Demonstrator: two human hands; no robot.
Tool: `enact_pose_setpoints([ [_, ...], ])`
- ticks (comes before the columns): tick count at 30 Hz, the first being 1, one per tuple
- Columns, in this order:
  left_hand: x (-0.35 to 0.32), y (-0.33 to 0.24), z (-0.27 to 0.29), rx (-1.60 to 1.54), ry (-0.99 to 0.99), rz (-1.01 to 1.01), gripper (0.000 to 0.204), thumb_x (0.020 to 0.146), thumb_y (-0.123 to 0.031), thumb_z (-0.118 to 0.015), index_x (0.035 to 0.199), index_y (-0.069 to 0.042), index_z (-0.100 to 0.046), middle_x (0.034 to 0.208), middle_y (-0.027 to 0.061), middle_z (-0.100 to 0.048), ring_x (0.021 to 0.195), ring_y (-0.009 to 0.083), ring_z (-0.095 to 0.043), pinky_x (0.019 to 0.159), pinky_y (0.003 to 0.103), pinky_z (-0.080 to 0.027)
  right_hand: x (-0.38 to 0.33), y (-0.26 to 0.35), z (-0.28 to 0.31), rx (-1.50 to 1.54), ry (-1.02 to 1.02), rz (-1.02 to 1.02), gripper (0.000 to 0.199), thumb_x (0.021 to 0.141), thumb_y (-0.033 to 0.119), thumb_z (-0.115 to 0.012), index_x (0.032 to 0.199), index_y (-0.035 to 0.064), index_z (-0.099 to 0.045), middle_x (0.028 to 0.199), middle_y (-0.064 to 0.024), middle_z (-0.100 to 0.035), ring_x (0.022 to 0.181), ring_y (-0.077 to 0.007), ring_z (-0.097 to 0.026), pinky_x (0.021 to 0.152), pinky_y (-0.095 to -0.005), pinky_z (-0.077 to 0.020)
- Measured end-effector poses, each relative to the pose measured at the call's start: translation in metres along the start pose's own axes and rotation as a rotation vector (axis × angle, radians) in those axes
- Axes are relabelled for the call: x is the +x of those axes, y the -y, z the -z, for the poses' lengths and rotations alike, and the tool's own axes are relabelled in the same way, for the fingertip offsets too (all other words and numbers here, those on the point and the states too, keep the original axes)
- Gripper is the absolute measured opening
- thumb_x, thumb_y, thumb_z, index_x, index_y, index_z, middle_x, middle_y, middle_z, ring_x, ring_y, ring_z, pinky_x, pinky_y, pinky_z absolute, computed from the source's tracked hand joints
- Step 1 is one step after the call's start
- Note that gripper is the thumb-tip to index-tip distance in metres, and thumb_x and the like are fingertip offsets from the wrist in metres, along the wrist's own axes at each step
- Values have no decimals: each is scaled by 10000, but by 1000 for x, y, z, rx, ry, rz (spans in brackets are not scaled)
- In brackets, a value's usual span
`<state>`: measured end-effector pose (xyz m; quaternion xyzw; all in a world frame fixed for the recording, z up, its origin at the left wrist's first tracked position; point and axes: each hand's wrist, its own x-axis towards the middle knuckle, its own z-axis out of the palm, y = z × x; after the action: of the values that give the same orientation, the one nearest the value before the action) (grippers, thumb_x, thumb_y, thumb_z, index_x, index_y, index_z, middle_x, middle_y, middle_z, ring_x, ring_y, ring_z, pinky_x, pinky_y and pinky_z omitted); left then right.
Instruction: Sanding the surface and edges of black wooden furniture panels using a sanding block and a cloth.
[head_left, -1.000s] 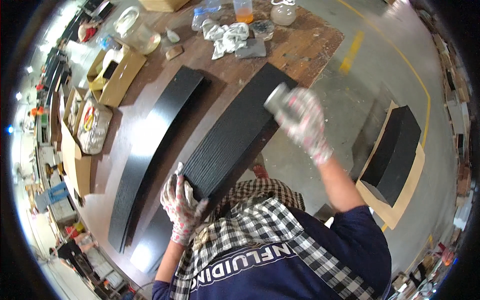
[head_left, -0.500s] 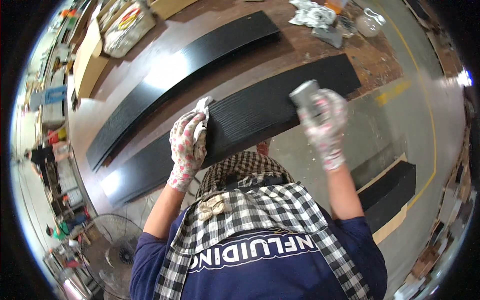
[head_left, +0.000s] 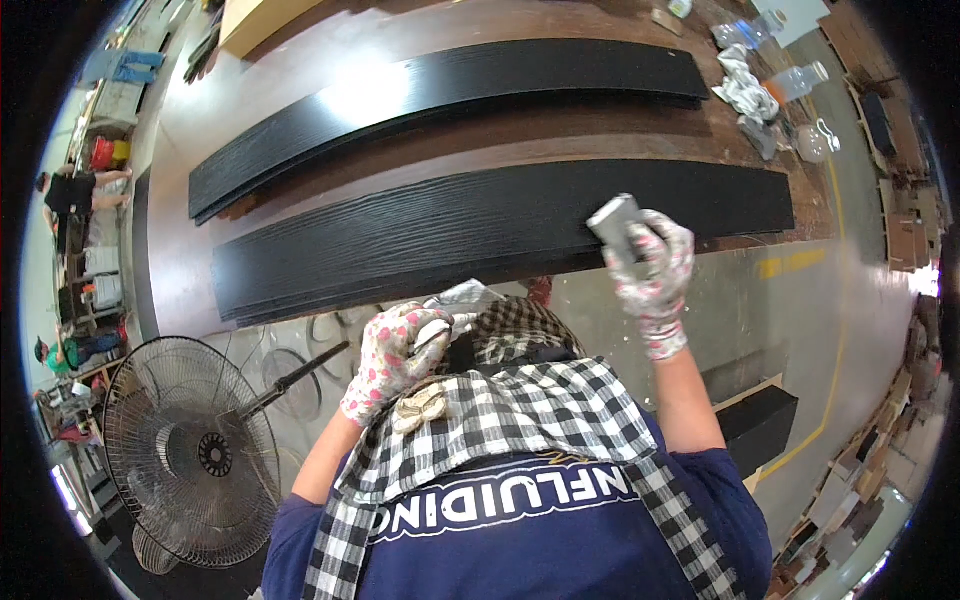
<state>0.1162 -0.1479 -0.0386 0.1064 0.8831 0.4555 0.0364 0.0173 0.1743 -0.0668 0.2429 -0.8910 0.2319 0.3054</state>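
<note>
A long black board (head_left: 480, 220) with a wood-grain surface lies along the near edge of the brown table, seemingly stacked on another. My right hand (head_left: 652, 275), in a white glove with pink spots, is closed around a small grey block (head_left: 617, 222) above the board's near edge, right of its middle; whether the two touch I cannot tell. The matching gloved left hand (head_left: 395, 360) is closed on a whitish cloth (head_left: 465, 296), held near the checked apron and off the board. Behind lies a second black board stack (head_left: 540, 75), with bright glare on its left part.
At the table's far right are a crumpled white rag (head_left: 745, 85), clear plastic bottles (head_left: 798, 82) and a round clear jug (head_left: 815, 142). A standing fan (head_left: 190, 450) is at lower left. More black boards (head_left: 765, 425) lie low at right. People (head_left: 75, 195) work in the left background.
My left hand has drawn back from the near board toward the apron, bringing the cloth along. The right hand still holds the grey block over the board's right half. The view has shifted.
</note>
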Motion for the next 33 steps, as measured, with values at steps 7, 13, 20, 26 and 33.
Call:
enact_pose_setpoints([
  [7,-73,69,37,121,52,164,222,821,-265,-651,960,-97,-693,916,123,-669,869,314,-634,768,414,-500,19,111,-60,171,135,114,454,667,173,-802,1065,109,-593,1072,-140,-577,915,-319,-565,766,-445,-480],
  [13,-121,89,56,71,-37,232,209,833,-275,-635,951,-109,-684,877,122,-655,837,322,-629,733,426,-500,64,246,-139,373,306,284,267,703,239,-751,889,86,-635,987,-121,-593,874,-279,-573,714,-414,-482],
  [20,-128,86,57,224,20,386,287,813,-335,-642,909,-66,-674,834,164,-662,776,336,-641,698,434,-512,107,383,-227,283,539,517,219,742,237,-652,887,72,-658,969,-122,-579,905,-278,-560,714,-408,-474],
  [26,-131,98,52,178,-58,292,279,795,-281,-655,967,-65,-691,878,172,-674,819,342,-644,717,422,-510,87,325,-193,447,352,414,232,719,256,-694,899,119,-644,955,-104,-575,916,-270,-552,719,-400,-471],
  [33,-64,55,39,-96,25,119,217,774,-103,-605,954,-10,-681,890,149,-683,839,290,-664,765,372,-511,17,113,-64,22,132,99,380,685,313,-778,971,124,-613,1085,-103,-580,942,-279,-557,774,-427,-448],
])
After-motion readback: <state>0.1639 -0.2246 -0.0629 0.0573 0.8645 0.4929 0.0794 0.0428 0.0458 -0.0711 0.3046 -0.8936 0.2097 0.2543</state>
